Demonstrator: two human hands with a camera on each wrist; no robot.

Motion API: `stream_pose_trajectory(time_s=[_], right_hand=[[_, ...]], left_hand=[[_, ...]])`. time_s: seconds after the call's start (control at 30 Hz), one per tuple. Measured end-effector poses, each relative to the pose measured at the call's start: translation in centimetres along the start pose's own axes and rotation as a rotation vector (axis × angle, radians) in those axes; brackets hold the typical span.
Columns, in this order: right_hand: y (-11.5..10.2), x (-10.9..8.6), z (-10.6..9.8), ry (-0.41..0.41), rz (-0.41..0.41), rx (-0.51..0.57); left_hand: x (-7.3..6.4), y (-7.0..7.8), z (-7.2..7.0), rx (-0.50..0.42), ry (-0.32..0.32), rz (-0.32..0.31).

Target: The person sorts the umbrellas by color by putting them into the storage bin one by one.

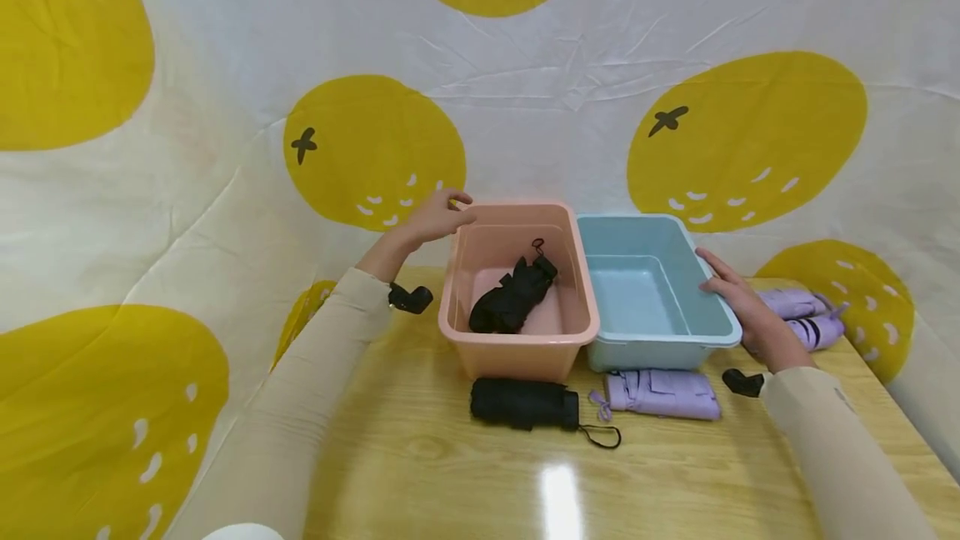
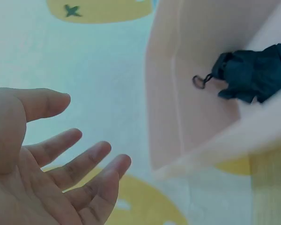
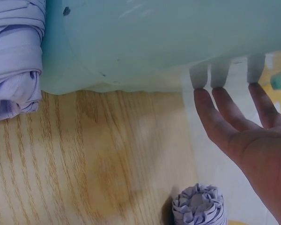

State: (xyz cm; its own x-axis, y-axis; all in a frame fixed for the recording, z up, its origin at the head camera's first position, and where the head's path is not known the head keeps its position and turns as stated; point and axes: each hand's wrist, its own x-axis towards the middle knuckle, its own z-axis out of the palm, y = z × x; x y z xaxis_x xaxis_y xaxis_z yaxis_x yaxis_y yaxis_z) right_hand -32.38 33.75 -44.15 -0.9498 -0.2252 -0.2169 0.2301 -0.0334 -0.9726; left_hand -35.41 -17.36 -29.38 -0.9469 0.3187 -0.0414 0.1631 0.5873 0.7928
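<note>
Pale sleeves (image 1: 300, 411), left hand (image 1: 435, 217) loosely spread beside pink bin (image 1: 517, 358), right hand (image 1: 742, 304) straight-fingered, touching blue bin (image 1: 652, 354)

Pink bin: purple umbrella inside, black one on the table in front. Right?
Not quite: the umbrella inside is black, not purple, as the head view shows. So: pink bin, black umbrella inside, black one in front on the table.
</note>
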Motion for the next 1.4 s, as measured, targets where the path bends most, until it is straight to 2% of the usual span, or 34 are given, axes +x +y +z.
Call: stream_pose_trajectory(time_s=[0.1, 0.27, 0.5, 0.6, 0.7, 0.8, 0.87, 0.97, 1.07, 1.23, 1.4], right_hand=[[-0.2, 0.0, -0.1, -0.002, 0.006, 0.012], [-0.3, -0.1, -0.5, 0.013, 0.030, -0.030], [0.0, -0.3, -0.6, 0.006, -0.003, 0.010], [0.0, -0.3, -0.7, 0.008, -0.018, -0.002], [-0.1, -0.2, -0.6, 0.006, -0.026, -0.002], [-0.1, -0.2, -0.4, 0.009, -0.021, 0.016], [-0.1, -0.2, -0.2, 0.006, -0.014, 0.025], [-0.2, -0.3, 0.1, -0.002, 0.000, 0.015], [-0.4, -0.4, 0.3, -0.001, 0.007, 0.007], [-0.7, -0.4, 0.2, 0.016, 0.001, 0.019], [-0.7, -0.4, 0.0, 0.018, 0.001, 0.009]], left_hand=[[-1.3, -0.6, -1.5, -0.014, 0.050, 0.009], [-3.3, -2.3, -3.1, -0.064, 0.118, 0.004], [-6.7, -6.2, -4.4, -0.058, 0.169, -0.004], [-8.0, -8.0, -4.5, -0.067, 0.170, 0.005], [-9.2, -10.3, -4.6, -0.038, 0.141, 0.051], [-10.0, -13.3, -4.5, 0.021, 0.123, 0.094], [-10.8, -15.3, -4.4, 0.058, 0.133, 0.090], [-12.1, -18.2, -4.2, 0.082, 0.188, 0.040], [-13.1, -20.5, -4.0, 0.046, 0.256, 0.002], [-14.0, -23.4, -3.6, -0.015, 0.368, 0.007], [-14.0, -25.7, -3.1, 0.061, 0.431, -0.003]])
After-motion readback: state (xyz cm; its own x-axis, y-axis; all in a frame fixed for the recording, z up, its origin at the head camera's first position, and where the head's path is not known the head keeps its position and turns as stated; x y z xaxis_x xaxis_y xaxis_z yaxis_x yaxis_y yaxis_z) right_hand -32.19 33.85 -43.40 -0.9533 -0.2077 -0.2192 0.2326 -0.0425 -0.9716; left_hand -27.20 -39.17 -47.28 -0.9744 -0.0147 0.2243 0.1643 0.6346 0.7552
